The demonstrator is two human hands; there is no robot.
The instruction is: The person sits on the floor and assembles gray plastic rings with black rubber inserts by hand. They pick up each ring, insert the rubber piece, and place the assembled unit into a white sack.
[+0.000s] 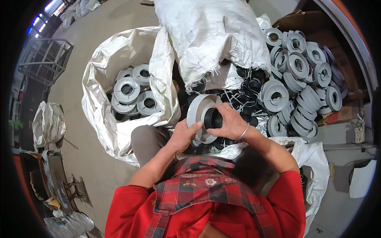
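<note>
My left hand (184, 135) grips the rim of a grey round plastic fitting (194, 112), thumb across its edge. The fitting is tilted, its hollow side facing right. In my right hand (230, 122) is a black ribbed rubber ring (213, 119), its fingers wrapped around the ring. The ring sits at the fitting's central opening; how deep it goes in I cannot tell. Below and beyond my hands lies a heap of black rubber parts (238, 101), spilling from under a white woven sack (214, 31).
To the left an open white sack (101, 67) holds several grey fittings with black centres (127, 90). At the right is a large pile of grey fittings (297, 65) beside cardboard (345, 113). A metal frame (47, 59) stands far left.
</note>
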